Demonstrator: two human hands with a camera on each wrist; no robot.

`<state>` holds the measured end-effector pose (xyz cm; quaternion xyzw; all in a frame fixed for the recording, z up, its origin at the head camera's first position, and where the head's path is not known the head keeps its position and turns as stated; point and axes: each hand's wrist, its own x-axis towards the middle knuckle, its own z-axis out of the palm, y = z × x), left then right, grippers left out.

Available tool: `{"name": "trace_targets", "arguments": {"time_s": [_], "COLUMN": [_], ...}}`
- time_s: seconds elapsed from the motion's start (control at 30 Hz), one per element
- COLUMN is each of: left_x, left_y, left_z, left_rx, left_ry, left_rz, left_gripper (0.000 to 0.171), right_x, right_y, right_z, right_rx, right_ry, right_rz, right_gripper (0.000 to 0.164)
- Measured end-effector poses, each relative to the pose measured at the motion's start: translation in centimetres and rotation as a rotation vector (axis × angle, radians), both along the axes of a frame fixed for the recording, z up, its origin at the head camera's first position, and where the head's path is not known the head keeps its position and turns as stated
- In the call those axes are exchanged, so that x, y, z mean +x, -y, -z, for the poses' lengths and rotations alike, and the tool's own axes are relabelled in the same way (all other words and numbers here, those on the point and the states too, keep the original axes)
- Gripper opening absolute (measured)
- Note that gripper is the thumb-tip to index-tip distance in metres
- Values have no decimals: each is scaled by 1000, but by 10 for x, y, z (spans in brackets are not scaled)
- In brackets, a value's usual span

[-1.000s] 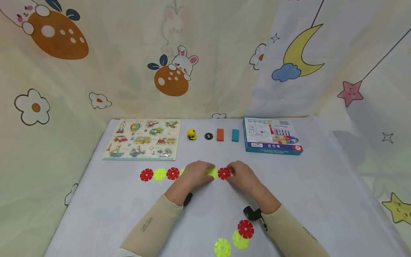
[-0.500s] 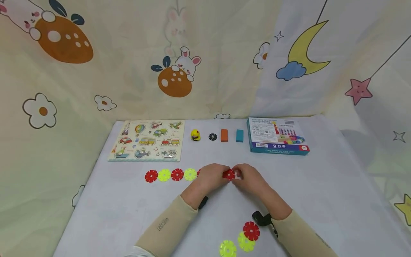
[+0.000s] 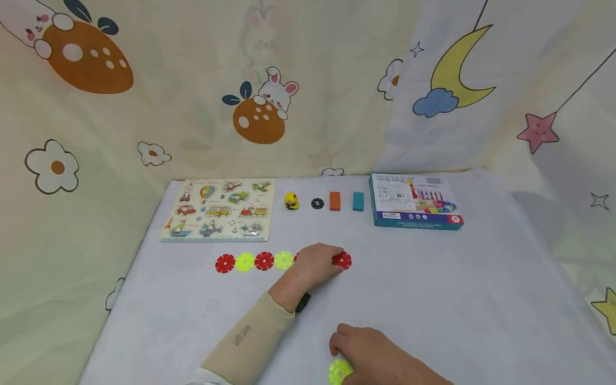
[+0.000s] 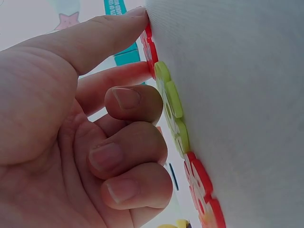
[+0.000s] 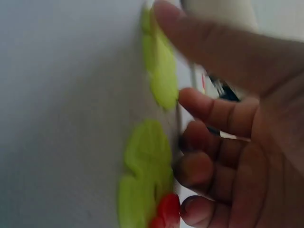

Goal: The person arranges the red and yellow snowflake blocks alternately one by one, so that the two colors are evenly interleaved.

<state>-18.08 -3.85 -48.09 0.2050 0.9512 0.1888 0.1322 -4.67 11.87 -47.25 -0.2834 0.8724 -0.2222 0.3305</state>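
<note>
A row of red and yellow-green notched plastic flower discs (image 3: 225, 263) lies across the table. My left hand (image 3: 315, 264) pinches the red flower disc (image 3: 343, 260) at the row's right end between thumb and forefinger. Its other fingers curl above the neighbouring yellow-green disc (image 4: 171, 107), and the hand hides part of the row in the head view. Near the front edge my right hand (image 3: 372, 355) hovers around a loose yellow-green flower disc (image 5: 161, 66). The thumb touches one edge; the forefinger is near the other. Beside it lie another yellow-green disc (image 5: 145, 161) and a red disc (image 5: 167, 211).
Along the back stand a picture puzzle board (image 3: 218, 210), a small yellow figure (image 3: 291, 201), a black round chip (image 3: 317, 203), an orange block (image 3: 335, 201), a blue block (image 3: 358, 201) and a boxed toy set (image 3: 416, 202). A patterned cloth (image 3: 337, 123) hangs behind.
My right hand has left the red disc at the row's end and moved down toward the loose discs at the front. My left hand has shifted right along the row onto that red disc.
</note>
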Motion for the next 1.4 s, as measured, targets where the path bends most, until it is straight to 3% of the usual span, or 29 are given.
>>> {"name": "trace_targets", "arguments": {"time_s": [0.13,0.3,0.37,0.5,0.57,0.63,0.8,0.93,1.17,1.4], "left_x": [-3,-8,-11,-16,-16,-16,-14,-11,-3,-2], "left_y": [6,9,10,14,18,21,16,7,6,1], "left_z": [-2,-4,-6,-7,-7,-8,-4,1,4,4], "left_rx": [-9,-8,-3,-24,-47,-62,-26,-18,-13,10], "left_ry": [-8,-22,-26,-27,-29,-29,-19,-10,4,-19], "left_rz": [-18,-18,-3,12,-12,-39,-5,8,-12,16], "left_gripper": [49,49,48,47,47,47,47,48,48,47], "right_x": [1,-4,-10,-36,-55,-75,-114,-131,-133,-129], "right_y": [9,14,15,10,6,-2,-32,-51,-51,-57], "right_z": [2,-6,-12,-28,-34,-34,-24,-14,1,2], "right_rx": [7,-46,-92,-192,-233,-258,-162,-112,-68,-19], "right_ry": [-130,-148,-110,-11,-16,-76,-200,-189,-186,-238], "right_rz": [-74,-106,-83,65,165,258,500,561,572,560], "right_gripper": [28,26,25,18,25,35,48,49,54,38]}}
